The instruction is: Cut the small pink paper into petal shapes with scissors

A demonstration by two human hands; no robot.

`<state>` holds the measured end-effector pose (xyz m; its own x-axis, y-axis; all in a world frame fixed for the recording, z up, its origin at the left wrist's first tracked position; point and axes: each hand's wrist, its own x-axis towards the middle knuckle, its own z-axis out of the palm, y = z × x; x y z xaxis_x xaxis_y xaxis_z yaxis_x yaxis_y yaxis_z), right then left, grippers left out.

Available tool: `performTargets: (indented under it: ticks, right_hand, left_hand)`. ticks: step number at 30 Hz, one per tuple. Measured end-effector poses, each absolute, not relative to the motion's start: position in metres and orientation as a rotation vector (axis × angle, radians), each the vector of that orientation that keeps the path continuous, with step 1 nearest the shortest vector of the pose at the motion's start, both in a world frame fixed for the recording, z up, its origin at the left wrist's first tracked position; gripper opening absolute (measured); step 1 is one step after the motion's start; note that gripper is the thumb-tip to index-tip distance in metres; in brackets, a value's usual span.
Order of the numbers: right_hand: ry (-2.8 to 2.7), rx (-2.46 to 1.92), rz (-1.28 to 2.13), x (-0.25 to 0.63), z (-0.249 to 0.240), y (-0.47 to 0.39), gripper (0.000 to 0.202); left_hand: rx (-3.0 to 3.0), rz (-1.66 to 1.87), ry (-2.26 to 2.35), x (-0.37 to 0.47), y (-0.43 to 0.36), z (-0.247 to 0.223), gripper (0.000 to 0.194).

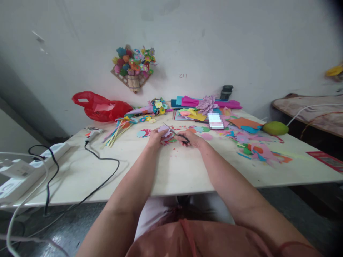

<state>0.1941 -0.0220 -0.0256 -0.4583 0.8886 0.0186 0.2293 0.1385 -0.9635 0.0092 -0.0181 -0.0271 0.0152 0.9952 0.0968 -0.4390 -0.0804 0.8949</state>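
My left hand (156, 137) pinches a light purple piece of paper (163, 130) with a scalloped, flower-like edge. In my right hand (191, 137) is a pair of scissors (183, 139) with dark handles, its blades pointing left and away from me, close to the purple piece. Beneath and around both hands lie small red and pink scraps (174, 150) and cut paper shapes. A light blue cut-out (141, 134) rests left of my left hand, and a pink round one (207, 136) right of my right hand. Whether the blades touch the paper, I cannot tell.
A glue gun (93, 134) with a black cord lies left, near a white power strip (34, 171). A red plastic bag (103, 107) and paper strips (119, 132) sit behind. Coloured sheets (245, 123), a bright phone-like screen (215, 121) and scraps (259, 151) cover the right.
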Motion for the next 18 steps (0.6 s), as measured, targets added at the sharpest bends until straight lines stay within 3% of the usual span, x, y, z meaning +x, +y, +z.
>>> performTargets:
  ticks: [18]
  right_hand:
    - [-1.751,-1.132,1.331,0.193,-0.0212,-0.0254,0.029]
  left_hand:
    - [0.932,1.371,0.776,0.0071,-0.0203,-0.0239,0.022]
